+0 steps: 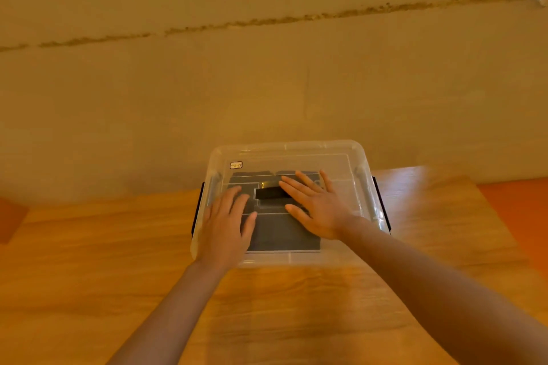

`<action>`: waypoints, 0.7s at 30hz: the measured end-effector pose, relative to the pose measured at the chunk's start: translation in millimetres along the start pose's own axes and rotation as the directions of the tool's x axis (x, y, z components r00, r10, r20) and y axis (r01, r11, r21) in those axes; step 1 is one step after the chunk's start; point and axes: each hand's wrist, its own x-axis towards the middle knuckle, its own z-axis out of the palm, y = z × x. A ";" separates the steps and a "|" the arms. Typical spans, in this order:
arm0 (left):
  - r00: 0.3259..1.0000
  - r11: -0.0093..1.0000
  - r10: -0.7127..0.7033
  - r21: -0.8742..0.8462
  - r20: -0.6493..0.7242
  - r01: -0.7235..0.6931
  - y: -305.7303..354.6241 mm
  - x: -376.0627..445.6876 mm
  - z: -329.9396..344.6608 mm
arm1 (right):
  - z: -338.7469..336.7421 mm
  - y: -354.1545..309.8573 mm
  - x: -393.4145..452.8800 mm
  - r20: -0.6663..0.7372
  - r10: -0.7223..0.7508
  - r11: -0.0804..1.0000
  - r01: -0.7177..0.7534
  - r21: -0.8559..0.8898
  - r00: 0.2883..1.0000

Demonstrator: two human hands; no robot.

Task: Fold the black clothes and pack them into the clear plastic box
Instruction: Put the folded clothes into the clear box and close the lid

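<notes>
Both hands lie flat on the lid [296, 154] of the clear plastic box [289, 258], which sits on the wooden counter [89, 261] near its far edge, against the wall [267, 68]. The left hand [226, 227] rests on the near-left part of the lid, fingers [234, 198] straight and released, holding nothing. The right hand [318, 207] rests right of centre, fingers [305, 184] spread and likewise released. Through the lid the black clothes [281, 234] show as a flat folded stack inside the box. Folding and packing look done; the step in hand seems to be pressing the lid home. A dark latch [382, 207] runs along the right side and another [197, 210] along the left. Next, judging by this, each hand should move outward to its latch and snap it down while the lid stays seated evenly.
</notes>
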 end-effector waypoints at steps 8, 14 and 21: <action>0.960 0.986 -0.151 0.102 0.236 0.131 -8.4 -5.5 15.0 | 19.9 -7.0 -20.5 -0.230 0.343 0.936 -0.353 0.000 0.911; 0.951 0.978 -0.202 0.095 0.232 0.185 -3.8 -21.7 18.0 | 20.9 -1.3 -24.7 -0.171 0.301 0.952 -0.307 -0.011 0.938; 0.958 0.959 -0.282 -0.022 -0.050 0.281 -37.9 -5.1 -2.5 | 2.3 40.8 -38.1 -0.351 0.489 0.857 -0.514 0.024 0.799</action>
